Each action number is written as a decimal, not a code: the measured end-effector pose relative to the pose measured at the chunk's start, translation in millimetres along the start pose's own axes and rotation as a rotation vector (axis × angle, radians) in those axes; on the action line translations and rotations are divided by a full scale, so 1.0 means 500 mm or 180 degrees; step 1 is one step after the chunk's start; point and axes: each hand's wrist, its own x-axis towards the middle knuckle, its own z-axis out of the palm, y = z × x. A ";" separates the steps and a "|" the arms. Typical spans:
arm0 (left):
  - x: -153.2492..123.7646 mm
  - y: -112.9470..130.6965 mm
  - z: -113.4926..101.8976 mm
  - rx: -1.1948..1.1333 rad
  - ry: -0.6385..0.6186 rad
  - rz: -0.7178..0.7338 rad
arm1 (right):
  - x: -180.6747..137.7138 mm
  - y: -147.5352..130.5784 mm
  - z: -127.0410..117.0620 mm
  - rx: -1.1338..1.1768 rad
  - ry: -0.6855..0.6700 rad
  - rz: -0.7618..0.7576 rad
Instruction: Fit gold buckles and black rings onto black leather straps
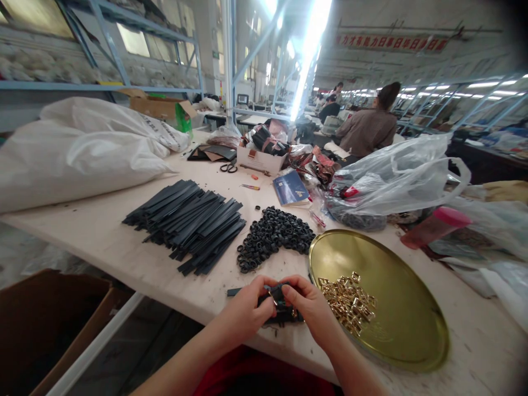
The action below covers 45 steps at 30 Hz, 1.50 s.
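At the table's near edge my left hand (256,301) and my right hand (303,300) are close together, fingers pinched on a black strap (234,292). One end of the strap sticks out to the left of my left hand. A gold-coloured buckle glints between my fingers, partly hidden. Below my hands lie more black straps with gold pieces (286,316). Just beyond is a heap of small black loops (274,236). A stack of flat black strips (187,223) lies to the left. Right of my right hand, gold buckles (350,302) are piled on a round gold tray (408,308).
A blue booklet (291,188), scissors (228,168) and a white box (260,160) of scraps lie farther back. Plastic bags (396,176) and a pink bottle (437,226) stand right. A white sack (82,148) covers the left side. A person (369,126) sits beyond.
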 end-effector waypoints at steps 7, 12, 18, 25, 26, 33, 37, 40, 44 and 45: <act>-0.005 -0.015 -0.002 -0.0372 0.0080 -0.0047 | -0.011 -0.008 0.020 0.0693 -0.0210 0.0132; -0.010 -0.010 0.000 -0.0334 0.0141 -0.0150 | -0.018 -0.012 0.023 0.1030 -0.0332 0.0424; -0.015 -0.002 -0.007 0.0449 0.0251 -0.0397 | -0.030 0.007 0.025 0.1259 -0.0878 0.0796; -0.029 0.005 -0.003 -0.0430 -0.0006 -0.0471 | -0.031 0.008 0.020 0.0803 -0.0292 0.0287; -0.031 0.007 -0.001 -0.0665 -0.0048 -0.0507 | -0.031 0.008 0.019 0.0630 -0.0119 0.0211; -0.025 0.014 0.017 -0.1106 -0.0199 -0.0557 | -0.044 0.012 0.018 -0.0701 0.0332 -0.0448; -0.020 0.009 0.034 -0.0905 -0.0228 -0.0617 | -0.052 0.015 0.014 -0.1454 0.0331 -0.0756; -0.023 0.008 0.037 -0.0882 -0.0279 -0.0497 | -0.051 0.018 0.017 -0.1485 0.0542 -0.0807; -0.024 0.008 0.038 -0.0862 -0.0296 -0.0499 | -0.049 0.023 0.030 -0.1224 0.0713 -0.0793; -0.023 0.007 0.040 -0.0888 -0.0280 -0.0537 | -0.049 0.025 0.034 -0.1183 0.0753 -0.0779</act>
